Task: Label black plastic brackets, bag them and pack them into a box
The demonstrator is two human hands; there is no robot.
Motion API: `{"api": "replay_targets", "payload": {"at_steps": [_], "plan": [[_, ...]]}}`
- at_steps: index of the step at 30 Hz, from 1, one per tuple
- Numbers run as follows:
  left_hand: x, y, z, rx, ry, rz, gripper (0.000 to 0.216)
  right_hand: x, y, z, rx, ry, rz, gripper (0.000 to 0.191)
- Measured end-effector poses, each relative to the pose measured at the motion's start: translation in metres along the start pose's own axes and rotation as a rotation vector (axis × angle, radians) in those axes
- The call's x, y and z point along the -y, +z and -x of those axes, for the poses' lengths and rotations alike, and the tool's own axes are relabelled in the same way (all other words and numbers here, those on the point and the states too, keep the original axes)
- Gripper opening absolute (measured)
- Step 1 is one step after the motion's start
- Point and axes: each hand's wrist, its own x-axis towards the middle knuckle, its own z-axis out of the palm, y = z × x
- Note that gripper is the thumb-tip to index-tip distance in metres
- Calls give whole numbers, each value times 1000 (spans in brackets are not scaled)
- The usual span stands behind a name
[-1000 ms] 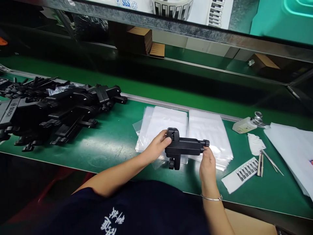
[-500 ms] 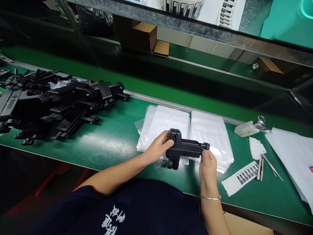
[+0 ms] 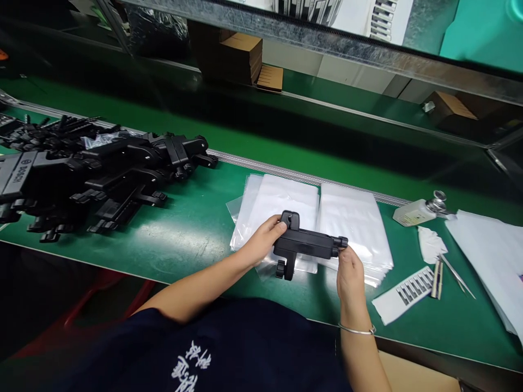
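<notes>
A black plastic holder with clamp arms is held over the green bench, above two stacks of clear plastic bags. My left hand grips its left end, thumb by the upper clamp piece. My right hand pinches its right tip with fingers closed round it. A silver bracelet circles my right wrist.
A heap of similar black holders lies at the left of the green bench. To the right are a small bottle, a tissue, tweezers, a label strip and white sheets. A conveyor with cardboard boxes runs behind.
The holder has tilted slightly in my hands, its left end turned so the upper clamp's flat face shows. Both hands keep their grip.
</notes>
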Motion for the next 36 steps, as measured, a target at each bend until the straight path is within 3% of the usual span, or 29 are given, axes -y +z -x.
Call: {"api": "replay_targets", "payload": {"at_steps": [2,7,10,14,17,20,22,25,27,29,32,34,36], "plan": [[-1,0,0,-22,6,7,56,2,0,1,32,-9,7,38],[-4,6,2,58,107,-27,58,5,3,3,-122,79,100,45],[-1,6,-4,-66,12,74,50,9,4,10,-13,28,153,60],[3,4,-18,-292,-166,298,44,18,13,31,174,-401,323,53],[1,6,-23,-308,-229,407,40,22,24,47,246,-732,520,36],[-5,13,-22,-315,-297,488,36,23,29,55,253,-853,564,32],[-7,19,-19,-353,-331,505,34,23,28,55,195,-761,451,34],[-7,28,-11,-355,-292,428,35,23,25,50,73,-335,4,54],[-7,32,-4,-211,-200,301,43,22,23,42,38,3,-319,60],[-9,35,4,36,-114,167,59,20,21,34,10,248,-534,46],[-15,36,11,367,-39,-16,87,17,21,25,-69,402,-699,36],[-19,36,12,460,7,-181,95,15,22,24,-31,432,-719,39],[-24,38,11,472,42,-349,94,13,25,25,41,447,-661,46]]}}
